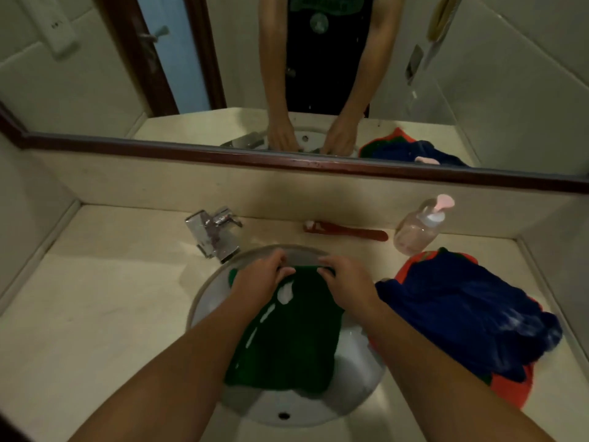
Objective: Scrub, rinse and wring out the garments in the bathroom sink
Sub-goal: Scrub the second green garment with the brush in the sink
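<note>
- One garment, a dark green garment (pixel 287 339), is being worked now; it lies spread in the white sink (pixel 360 362), with its far edge near the sink's back rim.
- Both hands are at that far edge: the left hand (pixel 259 277) and the right hand (pixel 347 282) each have fingers curled over the cloth and appear to be gripping it, set apart with a short stretch of fabric between them.
- White streaks on the green cloth look like soap or suds, so the step seems to be scrubbing, not rinsing.
- No water can be seen running from the faucet (pixel 213 232), and whether the sink holds water cannot be told.
- Several more garments sit in a pile (pixel 462 317) on the surface to the right, dark blue over orange, touching the sink's rim; pale patches on the blue may be suds, but whether these are washed or waiting is unclear.
- A soap bottle (pixel 417 231) and a red brush (pixel 347 232) stand by at the back of the surface.
- Judged overall, the task looks partway through: rinsing and wringing of the green piece remain.
</note>
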